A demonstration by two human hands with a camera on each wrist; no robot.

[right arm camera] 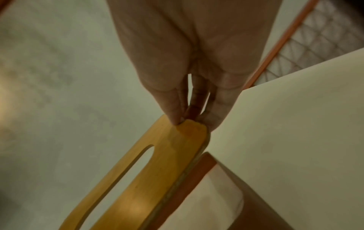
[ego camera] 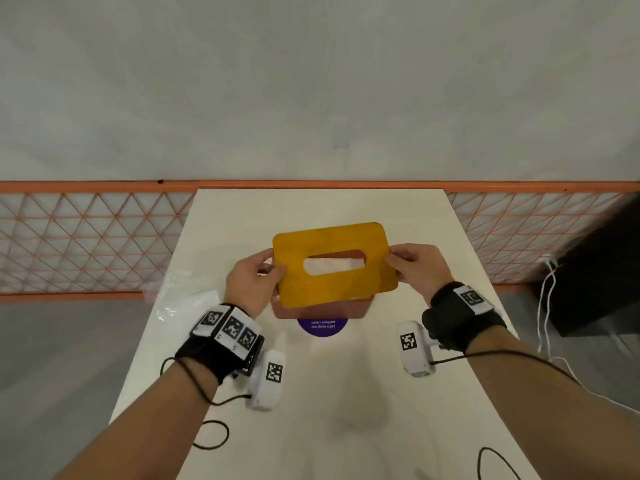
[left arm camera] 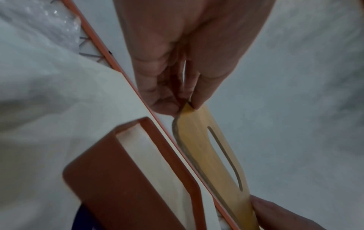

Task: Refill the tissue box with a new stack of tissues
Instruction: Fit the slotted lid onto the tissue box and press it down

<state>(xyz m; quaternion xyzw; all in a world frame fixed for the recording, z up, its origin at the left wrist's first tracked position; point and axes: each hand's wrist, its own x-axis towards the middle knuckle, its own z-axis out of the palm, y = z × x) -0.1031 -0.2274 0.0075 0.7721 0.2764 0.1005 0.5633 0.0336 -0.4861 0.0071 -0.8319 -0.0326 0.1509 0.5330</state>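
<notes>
Under lid [ego camera: 334, 261], box [ego camera: 320, 309] mostly hidden.

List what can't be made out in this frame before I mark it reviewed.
- Box interior, head view: the lid covers most of it; white shows through the slot, how full is unclear.
- Purple sticker text, head view: too small, partly under the box.
- Clear wrapper, head view: blurred; contents unclear.
- Right hand, left wrist view: cut off by the edge.
- Left hand: absent from the right wrist view.
</notes>
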